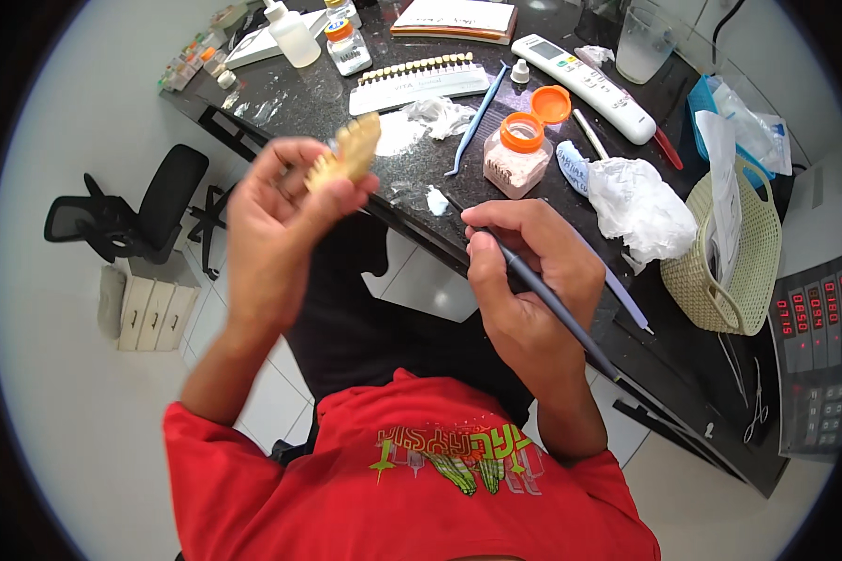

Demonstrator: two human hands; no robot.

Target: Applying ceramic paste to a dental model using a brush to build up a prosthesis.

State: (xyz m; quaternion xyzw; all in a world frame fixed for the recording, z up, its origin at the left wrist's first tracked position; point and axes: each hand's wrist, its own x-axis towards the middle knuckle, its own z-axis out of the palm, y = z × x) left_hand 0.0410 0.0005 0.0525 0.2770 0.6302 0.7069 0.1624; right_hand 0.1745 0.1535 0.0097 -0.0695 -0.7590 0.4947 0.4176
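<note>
My left hand (273, 210), slightly blurred, pinches a yellowish dental model (354, 151) with a row of teeth, held up in front of the counter edge. In my right hand (547, 266) is a slim dark brush (557, 309), gripped like a pen. Its tip points to a small pale-blue dab (437, 200) on the counter; whether they touch I cannot tell. Behind that dab stands a clear jar (515, 168) of pinkish powder, its orange lid flipped up. A blue plastic hand tool (477, 122) lies to the jar's left, near a tooth shade guide (419, 89).
Crumpled white tissue (638, 210) lies right of the jar, beside a woven basket (762, 252). A white remote control (589, 86), a squeeze bottle (293, 37) and a clear cup (644, 45) stand or lie farther back. Scissors (756, 411) rest near the right edge.
</note>
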